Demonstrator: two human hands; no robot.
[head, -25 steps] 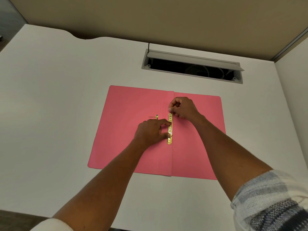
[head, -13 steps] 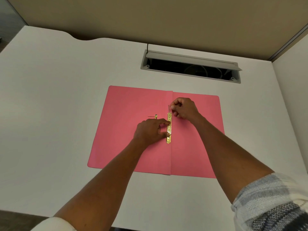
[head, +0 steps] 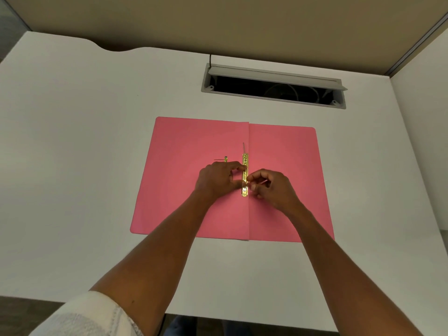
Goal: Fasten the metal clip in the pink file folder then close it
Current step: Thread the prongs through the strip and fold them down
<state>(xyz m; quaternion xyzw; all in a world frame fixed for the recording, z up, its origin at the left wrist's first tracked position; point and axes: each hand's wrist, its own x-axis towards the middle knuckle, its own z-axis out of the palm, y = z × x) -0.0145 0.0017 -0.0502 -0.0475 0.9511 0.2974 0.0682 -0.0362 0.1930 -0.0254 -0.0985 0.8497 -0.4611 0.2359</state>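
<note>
On the white desk [head: 72, 166] the pink file folder [head: 184, 166] lies open and flat. Along its middle fold sits the gold metal clip [head: 245, 175], with one thin prong [head: 244, 147] sticking out at the far end. From the left, the left hand [head: 218, 180] pinches the clip between thumb and forefinger. The right hand [head: 271, 187] is curled just right of the clip, fingertips at its near part; what it grips cannot be told.

Both hands [head: 219, 179] [head: 271, 187] pinch the metal clip [head: 244, 175] on the open pink folder [head: 194, 146].
</note>
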